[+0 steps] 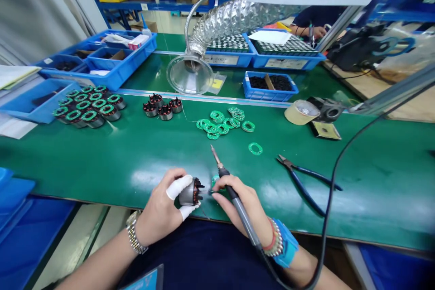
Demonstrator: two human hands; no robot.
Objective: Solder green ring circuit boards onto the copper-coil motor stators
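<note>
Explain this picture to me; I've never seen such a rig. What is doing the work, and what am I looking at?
There is no machine here: a person works with their own hands. The single picture comes from a camera on their head, looking forward and down. The left hand holds a metal cylinder with copper-coloured windings. The right hand holds what looks like a soldering iron. On the green bench lie loose green rings, cutting pliers and, at left, ring-topped cylinders. Another person's hand shows at top right.
</note>
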